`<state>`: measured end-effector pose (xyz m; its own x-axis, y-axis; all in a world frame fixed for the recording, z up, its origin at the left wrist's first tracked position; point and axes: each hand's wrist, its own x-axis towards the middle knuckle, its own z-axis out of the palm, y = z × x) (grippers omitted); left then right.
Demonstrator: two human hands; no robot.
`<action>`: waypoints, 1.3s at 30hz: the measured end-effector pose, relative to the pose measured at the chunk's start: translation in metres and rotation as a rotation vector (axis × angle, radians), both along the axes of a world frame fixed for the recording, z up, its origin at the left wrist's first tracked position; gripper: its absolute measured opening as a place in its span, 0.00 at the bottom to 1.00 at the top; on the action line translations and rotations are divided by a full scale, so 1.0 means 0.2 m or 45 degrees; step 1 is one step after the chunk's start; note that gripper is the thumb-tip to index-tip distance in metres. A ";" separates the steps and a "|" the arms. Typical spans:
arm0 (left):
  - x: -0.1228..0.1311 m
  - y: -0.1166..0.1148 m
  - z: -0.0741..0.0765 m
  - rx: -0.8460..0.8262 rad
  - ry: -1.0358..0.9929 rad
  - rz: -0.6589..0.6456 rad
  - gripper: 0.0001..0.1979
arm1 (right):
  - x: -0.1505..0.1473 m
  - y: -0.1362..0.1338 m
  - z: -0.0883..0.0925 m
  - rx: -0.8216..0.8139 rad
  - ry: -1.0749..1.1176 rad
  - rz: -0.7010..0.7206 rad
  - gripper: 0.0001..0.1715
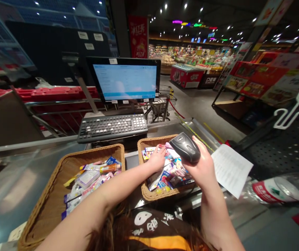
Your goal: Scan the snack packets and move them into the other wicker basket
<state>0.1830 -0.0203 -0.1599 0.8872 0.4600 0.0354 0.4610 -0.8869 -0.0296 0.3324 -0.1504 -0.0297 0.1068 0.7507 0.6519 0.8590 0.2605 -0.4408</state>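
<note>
My right hand [204, 167] is wrapped around a black handheld barcode scanner [185, 147], held over the right side of a wicker basket [145, 191]. Inside that basket lie several small packaged goods [174, 165] in colourful wrappers. My left hand [158, 160] reaches into the same basket, its fingers bent together at a small reddish item near the far rim; what they grip is too small to name. To the left stands a second wicker basket [48, 193], partly behind my left forearm, holding more small packages [89, 177] and an orange tube [109, 168].
Beyond the baskets are a keyboard [113, 125] and a lit monitor [127, 82] on the metal counter [0, 188]. At the right lie a printed paper sheet [230, 170] and a large clear plastic bottle [275, 190]. A white hook [292, 113] hangs at a dark perforated panel.
</note>
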 end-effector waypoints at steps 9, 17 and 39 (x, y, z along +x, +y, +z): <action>-0.13 0.05 0.04 -0.071 -0.297 0.182 0.09 | 0.02 0.01 -0.01 0.013 -0.012 -0.012 0.31; -0.36 0.08 0.08 -0.034 -0.333 0.055 0.09 | -0.03 0.03 0.00 -0.025 -0.003 0.015 0.30; -1.07 -0.09 0.65 0.978 -0.950 0.006 0.05 | -0.22 0.02 0.09 -0.020 -0.056 0.306 0.31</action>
